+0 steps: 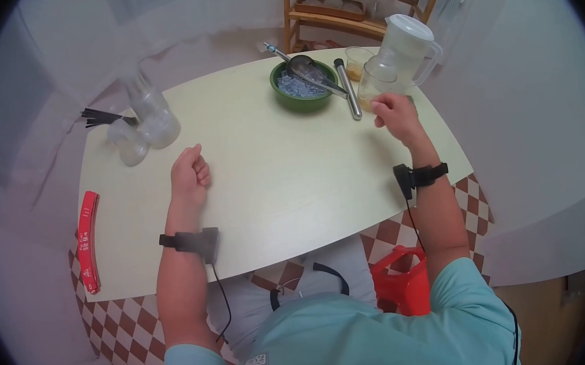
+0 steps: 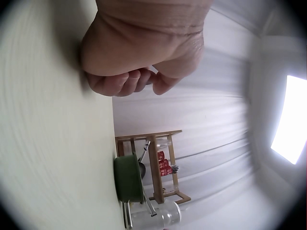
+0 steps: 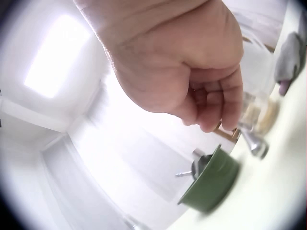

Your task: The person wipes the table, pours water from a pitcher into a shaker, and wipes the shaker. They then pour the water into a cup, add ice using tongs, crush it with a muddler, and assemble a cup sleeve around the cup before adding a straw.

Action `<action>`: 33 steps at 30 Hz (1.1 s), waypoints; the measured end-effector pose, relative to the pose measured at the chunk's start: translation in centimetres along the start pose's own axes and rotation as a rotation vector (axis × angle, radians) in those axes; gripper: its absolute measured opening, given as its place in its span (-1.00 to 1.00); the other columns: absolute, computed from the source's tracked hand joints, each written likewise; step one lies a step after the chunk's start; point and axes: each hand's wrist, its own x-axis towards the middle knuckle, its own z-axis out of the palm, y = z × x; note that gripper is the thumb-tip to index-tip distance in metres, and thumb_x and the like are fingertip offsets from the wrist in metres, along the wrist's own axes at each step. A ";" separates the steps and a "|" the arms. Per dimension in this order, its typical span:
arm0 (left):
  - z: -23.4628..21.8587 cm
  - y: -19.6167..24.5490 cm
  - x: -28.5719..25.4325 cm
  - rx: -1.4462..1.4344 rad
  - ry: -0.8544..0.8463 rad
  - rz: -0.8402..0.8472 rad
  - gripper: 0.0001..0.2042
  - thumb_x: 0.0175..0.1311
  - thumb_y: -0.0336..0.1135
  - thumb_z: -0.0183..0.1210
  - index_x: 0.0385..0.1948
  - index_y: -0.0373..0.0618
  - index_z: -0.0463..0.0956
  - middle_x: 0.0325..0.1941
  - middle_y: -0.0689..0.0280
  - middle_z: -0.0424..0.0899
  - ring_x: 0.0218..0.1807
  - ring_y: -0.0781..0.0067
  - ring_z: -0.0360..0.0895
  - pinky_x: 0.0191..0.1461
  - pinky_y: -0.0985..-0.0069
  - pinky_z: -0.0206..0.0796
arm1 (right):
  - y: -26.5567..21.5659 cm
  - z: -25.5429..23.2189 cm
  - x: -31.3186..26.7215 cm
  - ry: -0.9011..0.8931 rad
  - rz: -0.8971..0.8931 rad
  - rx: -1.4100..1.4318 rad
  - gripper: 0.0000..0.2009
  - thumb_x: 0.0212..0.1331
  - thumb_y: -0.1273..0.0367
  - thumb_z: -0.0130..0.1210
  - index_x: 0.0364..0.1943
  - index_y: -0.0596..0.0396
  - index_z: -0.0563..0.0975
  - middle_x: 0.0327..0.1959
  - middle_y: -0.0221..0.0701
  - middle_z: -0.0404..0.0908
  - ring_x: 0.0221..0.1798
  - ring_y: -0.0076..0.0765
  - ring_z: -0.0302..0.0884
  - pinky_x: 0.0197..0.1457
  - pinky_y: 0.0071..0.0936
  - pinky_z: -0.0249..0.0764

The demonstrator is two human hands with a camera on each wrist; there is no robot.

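My left hand (image 1: 189, 173) rests on the cream table (image 1: 271, 184), its fingers loosely curled with nothing in them. At the table's right side my right hand (image 1: 397, 117) hovers with bent fingers, holding nothing visible. Just beyond its fingertips stands a clear cup (image 1: 371, 89) with yellowish contents, partly hidden by the hand. A steel muddler (image 1: 350, 92) with a black end lies left of this cup. The green bowl (image 1: 302, 103), farther left, holds clear ice-like pieces, with a ladle (image 1: 304, 66) and metal tongs (image 1: 325, 84) across it.
A lidded clear pitcher (image 1: 406, 48) and a second cup (image 1: 358, 60) stand at the back right. Clear plastic cups (image 1: 159, 125) and black straws (image 1: 104, 117) occupy the back left. A red strip (image 1: 88, 237) lies along the left edge. Behind stands a wooden shelf (image 1: 333, 24).
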 end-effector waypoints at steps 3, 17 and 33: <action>0.0 0.1 0.0 0.007 -0.003 -0.003 -0.63 0.43 -0.21 0.15 -0.56 0.13 0.15 -0.64 0.55 0.08 -0.65 0.68 0.03 -0.60 0.58 -0.14 | -3.4 5.7 -1.5 -0.233 -0.015 0.144 -0.83 0.37 0.35 0.12 -0.26 0.20 0.59 -0.48 -0.47 0.55 -0.57 -0.60 0.47 -0.50 -0.57 0.45; 0.3 0.3 -0.4 -0.002 0.012 0.006 -0.63 0.44 -0.23 0.15 -0.58 0.11 0.17 -0.65 0.54 0.10 -0.67 0.70 0.01 -0.62 0.59 -0.19 | -2.7 16.0 -2.1 -0.522 0.015 0.206 -0.65 0.41 0.15 0.12 -0.41 0.13 0.57 -0.53 -0.57 0.48 -0.43 -0.62 0.32 -0.30 -0.51 0.36; -0.1 0.2 -0.3 0.033 -0.034 -0.022 -0.70 0.48 -0.19 0.12 -0.50 0.06 0.29 -0.65 0.56 0.10 -0.66 0.69 0.00 -0.61 0.61 -0.16 | -2.3 15.9 -2.2 -0.568 0.086 0.392 -0.88 0.35 0.38 0.08 -0.20 0.09 0.61 -0.56 -0.73 0.37 -0.55 -0.79 0.17 -0.51 -0.67 0.11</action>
